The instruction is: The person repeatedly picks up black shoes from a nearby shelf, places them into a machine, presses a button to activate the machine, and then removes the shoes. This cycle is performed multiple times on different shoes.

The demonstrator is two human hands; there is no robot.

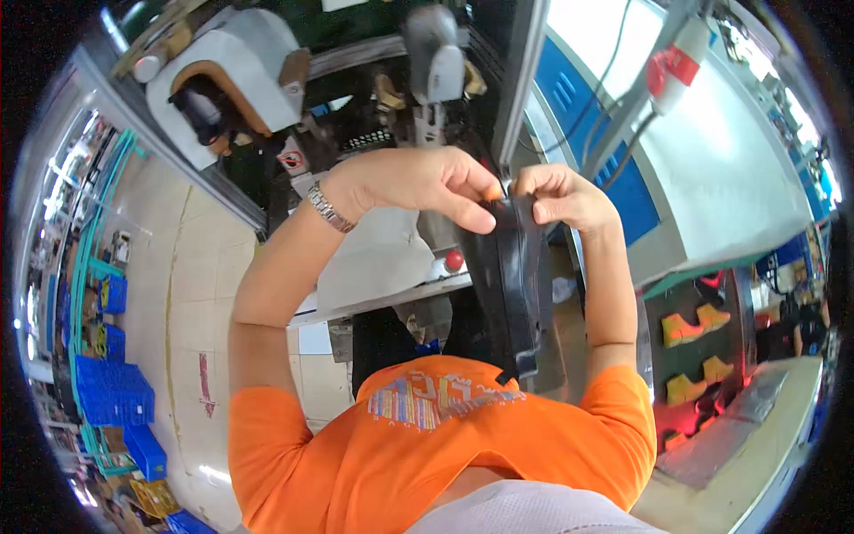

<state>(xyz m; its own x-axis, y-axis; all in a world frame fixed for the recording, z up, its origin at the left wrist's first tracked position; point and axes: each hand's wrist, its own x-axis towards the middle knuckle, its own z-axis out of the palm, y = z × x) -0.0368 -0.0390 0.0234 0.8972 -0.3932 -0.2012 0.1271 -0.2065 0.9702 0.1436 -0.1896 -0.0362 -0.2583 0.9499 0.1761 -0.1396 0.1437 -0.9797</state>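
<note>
A long black boot shaft point(511, 285) hangs in front of my orange shirt, its lower end near my chest. My left hand point(418, 182) pinches its top edge from the left, with a metal watch band on the wrist. On the right side of that same top edge my right hand point(562, 194) grips it, thumb and fingers closed on the material. The two hands nearly touch above the piece.
A white and grey machine point(236, 76) with a red button point(455, 260) stands ahead. A blue and white cabinet point(712, 151) is to the right, above orange shoe parts point(685, 329) on a rack. Blue crates point(111, 392) line the tiled floor at left.
</note>
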